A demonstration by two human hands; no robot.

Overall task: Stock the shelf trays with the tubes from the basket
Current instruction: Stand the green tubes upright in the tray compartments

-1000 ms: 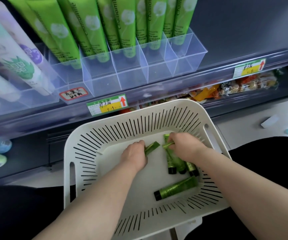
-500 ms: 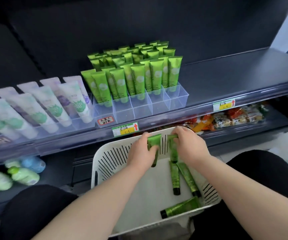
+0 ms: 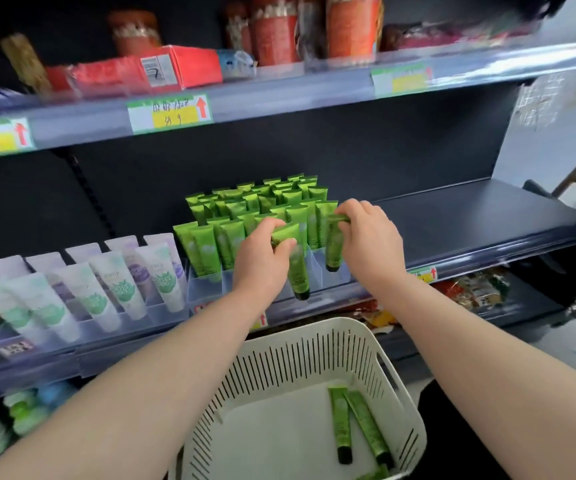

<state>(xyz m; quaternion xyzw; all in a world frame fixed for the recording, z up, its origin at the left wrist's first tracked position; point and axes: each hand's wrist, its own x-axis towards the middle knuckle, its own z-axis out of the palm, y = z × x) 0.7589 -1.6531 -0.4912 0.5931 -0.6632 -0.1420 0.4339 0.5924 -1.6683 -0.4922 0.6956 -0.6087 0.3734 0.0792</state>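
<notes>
Tubes in hand (head view): two slim green plastic tubes with dark caps, both hanging cap-down at the front edge of the dark shelf (image 3: pixel 470 220).
Left tube (image 3: pixel 298 271): low against the front wall of the clear plastic divider tray (image 3: pixel 207 282); whether its cap has entered a cell I cannot tell.
Right tube (image 3: pixel 333 251): over the tray's right-end cells, just in front of the stocked rows.
Left hand (image 3: pixel 262 258): fingers curled, pinching its tube by the flat crimped end.
Right hand (image 3: pixel 371 244): thumb and fingertips pinching its tube by the crimp.
Stocked rows (image 3: pixel 262 199): matching green tubes standing crimp-up, packed close toward the tray's back.
Basket (image 3: pixel 314 327): white slotted plastic, below the shelf's front edge; two loose tubes (image 3: pixel 342 424) lie side by side at its right side, and part of another shows at the near rim.
Neighbouring stock: white and lilac tubes (image 3: pixel 124 282), in a separate tray toward the shelf's left end.
Method, judged: centre each cap over a free front cell and lower it straight until the cap seats, with the print facing forward. Let go of one tube at a time.
Risk, judged: a tilted entry could nudge the close-standing row behind.
</notes>
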